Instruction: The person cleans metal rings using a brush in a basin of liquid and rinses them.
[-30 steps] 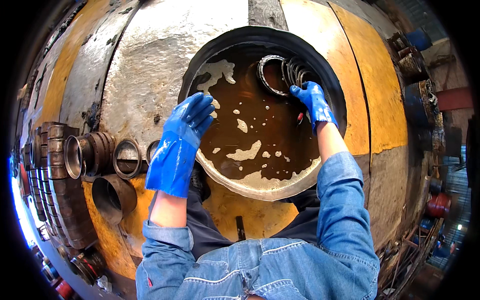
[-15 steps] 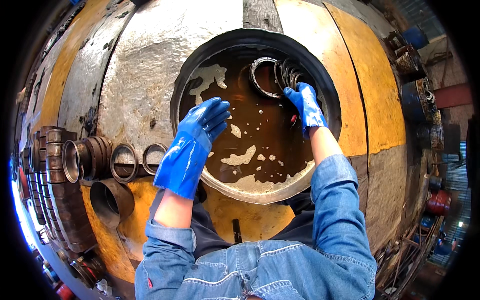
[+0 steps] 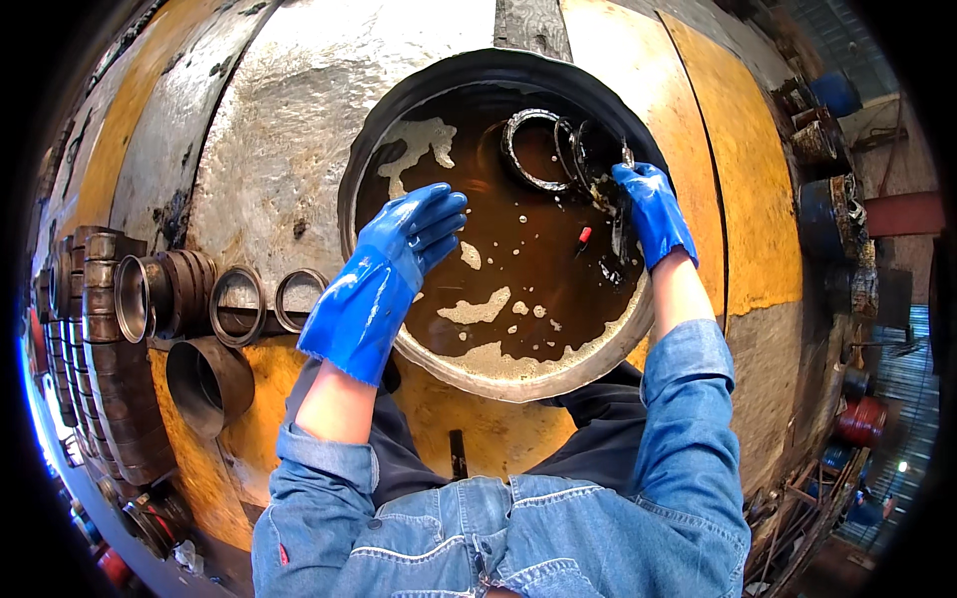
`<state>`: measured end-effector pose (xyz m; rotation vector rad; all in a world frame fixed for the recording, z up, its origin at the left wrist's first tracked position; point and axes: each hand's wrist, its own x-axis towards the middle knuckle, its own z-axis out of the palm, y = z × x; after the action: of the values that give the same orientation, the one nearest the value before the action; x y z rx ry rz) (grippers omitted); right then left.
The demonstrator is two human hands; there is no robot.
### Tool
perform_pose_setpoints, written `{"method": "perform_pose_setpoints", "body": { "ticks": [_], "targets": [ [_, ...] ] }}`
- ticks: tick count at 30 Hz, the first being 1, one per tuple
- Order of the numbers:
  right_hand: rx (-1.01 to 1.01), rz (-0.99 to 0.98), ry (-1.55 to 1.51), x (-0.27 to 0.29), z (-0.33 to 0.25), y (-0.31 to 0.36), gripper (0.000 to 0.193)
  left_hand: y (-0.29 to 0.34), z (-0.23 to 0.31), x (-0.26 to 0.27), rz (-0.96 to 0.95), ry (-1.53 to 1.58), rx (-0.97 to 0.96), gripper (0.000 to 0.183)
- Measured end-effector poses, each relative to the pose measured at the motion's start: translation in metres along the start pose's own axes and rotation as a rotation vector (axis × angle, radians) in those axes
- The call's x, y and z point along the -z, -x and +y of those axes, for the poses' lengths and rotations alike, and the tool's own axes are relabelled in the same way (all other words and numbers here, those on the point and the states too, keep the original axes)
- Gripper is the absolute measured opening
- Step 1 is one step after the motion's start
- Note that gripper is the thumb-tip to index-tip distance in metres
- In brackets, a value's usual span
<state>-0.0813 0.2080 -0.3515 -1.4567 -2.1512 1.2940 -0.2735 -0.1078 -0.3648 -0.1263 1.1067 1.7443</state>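
Observation:
A large round black-rimmed basin point(image 3: 364, 164) of brown liquid with patches of pale foam stands in front of me. Over its left side hovers my left hand point(image 3: 411, 234) in a blue rubber glove, fingers stretched out and holding nothing. At the right wall my blue-gloved right hand point(image 3: 653, 204) is closed on a wet metal ring point(image 3: 628, 151), seen nearly edge-on and partly blurred. A thick metal ring point(image 3: 510, 159) and thinner rings point(image 3: 578, 154) lean in the liquid at the upper right. A small red-handled item point(image 3: 584, 236) shows in the middle right of the basin.
Left of the basin, several brown metal rings point(image 3: 237, 304) and a wide short cylinder point(image 3: 209, 384) stand beside stacked ring rows point(image 3: 115, 359). Metal and yellow plates point(image 3: 738, 149) cover the floor. Dirty drums point(image 3: 832, 219) line the right side.
My right hand has moved right to the basin wall, drawing a ring away from the leaning group. The left hand keeps its pose over the basin. The view has shifted slightly.

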Motion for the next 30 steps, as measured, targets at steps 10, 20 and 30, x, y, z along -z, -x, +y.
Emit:
{"method": "perform_pose_setpoints", "body": {
  "ticks": [10, 20, 30],
  "targets": [
    [0.092, -0.001, -0.160, 0.043, -0.030, 0.020, 0.040, -0.001, -0.002, 0.007, -0.095, 0.034, -0.022, 0.038],
    [0.300, 0.035, -0.011, 0.046, -0.094, 0.067, 0.050, 0.001, -0.003, 0.009, -0.220, 0.050, -0.021, 0.040],
    [0.149, -0.430, -0.327, -0.025, -0.068, 0.137, 0.038, 0.006, -0.032, -0.022, -0.271, -0.227, 0.141, 0.060]
  ]
}}
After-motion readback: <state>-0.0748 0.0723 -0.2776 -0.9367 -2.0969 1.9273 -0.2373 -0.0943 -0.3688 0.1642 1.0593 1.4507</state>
